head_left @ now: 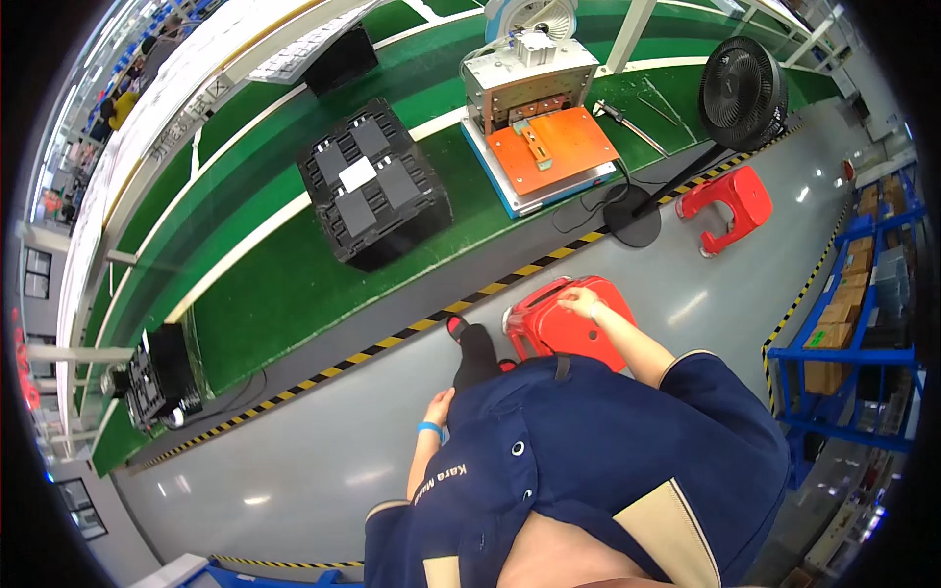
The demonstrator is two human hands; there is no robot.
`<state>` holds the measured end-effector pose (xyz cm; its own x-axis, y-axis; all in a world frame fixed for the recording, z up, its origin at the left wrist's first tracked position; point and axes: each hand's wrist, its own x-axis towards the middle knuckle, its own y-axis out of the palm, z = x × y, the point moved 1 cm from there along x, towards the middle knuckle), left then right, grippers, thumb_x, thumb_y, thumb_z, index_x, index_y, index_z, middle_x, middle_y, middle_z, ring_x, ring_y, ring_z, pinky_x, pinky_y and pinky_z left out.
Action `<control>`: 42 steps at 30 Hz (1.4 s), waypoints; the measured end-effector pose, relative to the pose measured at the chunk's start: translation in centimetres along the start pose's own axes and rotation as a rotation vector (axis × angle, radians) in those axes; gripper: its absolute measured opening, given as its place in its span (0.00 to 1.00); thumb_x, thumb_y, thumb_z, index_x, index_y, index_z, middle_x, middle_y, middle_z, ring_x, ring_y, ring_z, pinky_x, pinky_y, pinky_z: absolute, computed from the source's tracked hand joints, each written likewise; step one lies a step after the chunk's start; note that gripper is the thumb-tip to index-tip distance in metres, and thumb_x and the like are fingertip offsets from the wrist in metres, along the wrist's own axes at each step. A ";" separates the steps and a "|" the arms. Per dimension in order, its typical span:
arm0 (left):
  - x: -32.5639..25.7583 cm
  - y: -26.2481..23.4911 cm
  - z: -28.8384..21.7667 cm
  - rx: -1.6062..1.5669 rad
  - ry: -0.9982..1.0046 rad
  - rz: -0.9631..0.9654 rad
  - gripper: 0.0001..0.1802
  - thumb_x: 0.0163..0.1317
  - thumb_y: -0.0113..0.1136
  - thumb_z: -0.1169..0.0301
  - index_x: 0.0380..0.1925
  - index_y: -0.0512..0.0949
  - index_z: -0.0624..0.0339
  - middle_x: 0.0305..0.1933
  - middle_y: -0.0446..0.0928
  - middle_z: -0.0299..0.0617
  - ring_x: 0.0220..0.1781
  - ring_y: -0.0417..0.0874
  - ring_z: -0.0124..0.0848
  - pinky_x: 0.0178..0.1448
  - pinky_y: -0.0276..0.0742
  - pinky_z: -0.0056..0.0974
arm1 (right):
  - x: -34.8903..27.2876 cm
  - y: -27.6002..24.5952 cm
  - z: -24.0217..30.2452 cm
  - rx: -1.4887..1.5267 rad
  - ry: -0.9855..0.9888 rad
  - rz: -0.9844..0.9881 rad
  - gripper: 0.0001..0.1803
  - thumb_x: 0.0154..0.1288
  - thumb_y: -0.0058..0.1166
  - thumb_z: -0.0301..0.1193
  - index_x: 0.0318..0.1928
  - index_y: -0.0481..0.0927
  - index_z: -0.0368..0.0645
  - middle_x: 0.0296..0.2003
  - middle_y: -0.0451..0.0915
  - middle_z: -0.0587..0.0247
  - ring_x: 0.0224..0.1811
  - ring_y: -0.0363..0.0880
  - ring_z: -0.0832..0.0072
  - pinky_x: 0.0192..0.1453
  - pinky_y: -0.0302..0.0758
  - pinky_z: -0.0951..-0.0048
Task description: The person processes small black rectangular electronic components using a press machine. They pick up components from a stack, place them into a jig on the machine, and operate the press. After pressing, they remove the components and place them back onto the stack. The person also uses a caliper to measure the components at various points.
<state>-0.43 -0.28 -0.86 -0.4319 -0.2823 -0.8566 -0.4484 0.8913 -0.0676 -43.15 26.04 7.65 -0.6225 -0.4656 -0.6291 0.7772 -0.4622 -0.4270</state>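
Fingers of the right hand (581,301) curved over the red stool (561,329), grip unclear; the left hand's (439,408) I couldn't tell.

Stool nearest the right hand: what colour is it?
The stool is red; the head view shows it best.

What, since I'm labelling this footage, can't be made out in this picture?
Head view: whether the right hand touches the nearer red stool; the downward angle hides any contact.
Head view: the stool's near side, covered by the right forearm and navy top.
Head view: the palm of the left hand, turned from the camera.
Head view: what the people at upper left are doing; too small and blurred.
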 end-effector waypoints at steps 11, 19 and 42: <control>11.9 -10.4 -18.0 0.378 0.026 -0.071 0.29 0.59 0.64 0.44 0.51 0.80 0.53 0.37 0.83 0.39 0.37 0.81 0.31 0.43 0.78 0.38 | -3.6 -5.0 -5.3 0.419 0.528 -0.564 0.13 0.66 0.60 0.36 0.49 0.83 0.48 0.40 0.86 0.65 0.34 0.84 0.75 0.37 0.80 0.68; 18.0 -1.0 -27.2 0.746 0.506 0.385 0.24 0.69 0.52 0.49 0.39 0.86 0.58 0.47 0.85 0.46 0.52 0.82 0.38 0.61 0.72 0.40 | 2.6 -21.7 9.8 -0.194 -0.040 -1.302 0.15 0.68 0.55 0.33 0.53 0.77 0.44 0.49 0.78 0.58 0.52 0.77 0.58 0.54 0.75 0.58; 25.5 22.7 -22.8 0.858 0.206 0.088 0.19 0.70 0.55 0.57 0.47 0.84 0.59 0.48 0.84 0.45 0.50 0.83 0.39 0.57 0.74 0.40 | 18.8 -30.1 9.5 -0.825 -0.680 -0.536 0.29 0.57 0.59 0.37 0.60 0.73 0.47 0.63 0.65 0.50 0.63 0.64 0.51 0.66 0.61 0.53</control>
<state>-39.46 4.65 -12.62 -0.6066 -0.1845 -0.7733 0.2988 0.8484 -0.4369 -79.18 24.04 14.83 -0.6132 -0.7803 0.1233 0.0735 -0.2117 -0.9746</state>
